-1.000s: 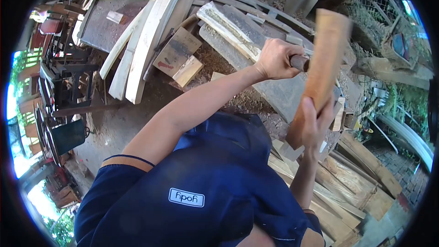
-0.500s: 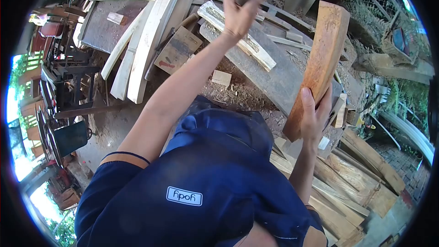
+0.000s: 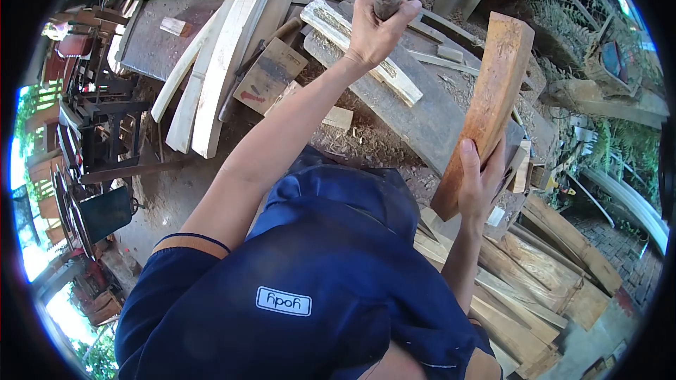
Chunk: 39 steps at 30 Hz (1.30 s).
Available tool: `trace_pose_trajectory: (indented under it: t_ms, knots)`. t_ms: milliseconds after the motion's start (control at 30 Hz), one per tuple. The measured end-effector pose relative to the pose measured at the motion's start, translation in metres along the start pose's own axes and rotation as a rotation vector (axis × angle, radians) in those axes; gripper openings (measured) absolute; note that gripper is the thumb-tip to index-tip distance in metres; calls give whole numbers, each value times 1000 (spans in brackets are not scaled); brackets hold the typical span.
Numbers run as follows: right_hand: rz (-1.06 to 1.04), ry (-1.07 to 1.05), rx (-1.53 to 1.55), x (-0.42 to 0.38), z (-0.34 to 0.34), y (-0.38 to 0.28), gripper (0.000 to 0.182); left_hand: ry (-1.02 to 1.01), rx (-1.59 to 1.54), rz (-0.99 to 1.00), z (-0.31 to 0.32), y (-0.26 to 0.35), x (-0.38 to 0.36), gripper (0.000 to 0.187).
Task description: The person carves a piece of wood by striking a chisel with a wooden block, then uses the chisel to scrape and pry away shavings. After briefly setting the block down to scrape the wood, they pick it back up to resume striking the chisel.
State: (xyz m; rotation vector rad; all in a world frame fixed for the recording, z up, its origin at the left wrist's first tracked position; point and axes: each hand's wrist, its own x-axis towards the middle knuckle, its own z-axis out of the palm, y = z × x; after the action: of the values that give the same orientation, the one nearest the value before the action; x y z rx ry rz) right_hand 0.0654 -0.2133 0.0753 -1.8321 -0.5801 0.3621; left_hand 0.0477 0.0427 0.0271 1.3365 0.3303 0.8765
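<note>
A dark, rounded cylindrical piece sticks up out of my left hand, whose fingers are wrapped round it; the rest of it is hidden. Beneath that hand a pale, rough-edged wood strip lies on a grey plank. On the right, my right hand grips the lower part of an orange-brown wooden beam, thumb on its near face. The beam is held at a slant, its far end raised toward the top of the view.
Long pale boards and a wooden block with a red mark lie at the left. A small block sits among shavings. Stacked planks lie at the lower right, and a dark green panel stands far left.
My left hand has moved slightly right and down with the dark piece. The beam in my right hand has shifted slightly left and down at its far end.
</note>
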Motion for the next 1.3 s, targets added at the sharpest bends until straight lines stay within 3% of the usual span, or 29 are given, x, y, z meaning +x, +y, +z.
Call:
trace_pose_trajectory:
  t_ms: [367,500,567,600,700,1000,1067,1200,1267,1300]
  knots:
    - [19,-37,131,15,-12,-15,59,-140,265,91,22,1,-14,33]
    - [19,-40,99,16,-12,-3,59,-262,385,156,31,-8,-25,19]
    - [-60,-6,32,15,-13,5,39,-308,456,273,38,-12,-35,19]
    - [-58,-10,30,15,-14,6,39,-347,468,306,41,-11,-39,21]
    - [-13,34,29,13,-18,10,39,-464,497,318,49,-12,-43,22]
    - [172,68,194,10,-8,-7,42,-447,529,322,46,-19,-46,15]
    - [83,56,75,11,-14,2,44,-452,526,325,47,-19,-46,16]
    - [8,124,194,7,-6,-27,46,-426,480,367,45,-20,-47,16]
    - [-319,80,545,7,-9,-26,65,-373,469,381,46,-20,-48,17]
    - [-323,81,548,5,-11,-15,65,-363,473,384,46,-18,-47,17]
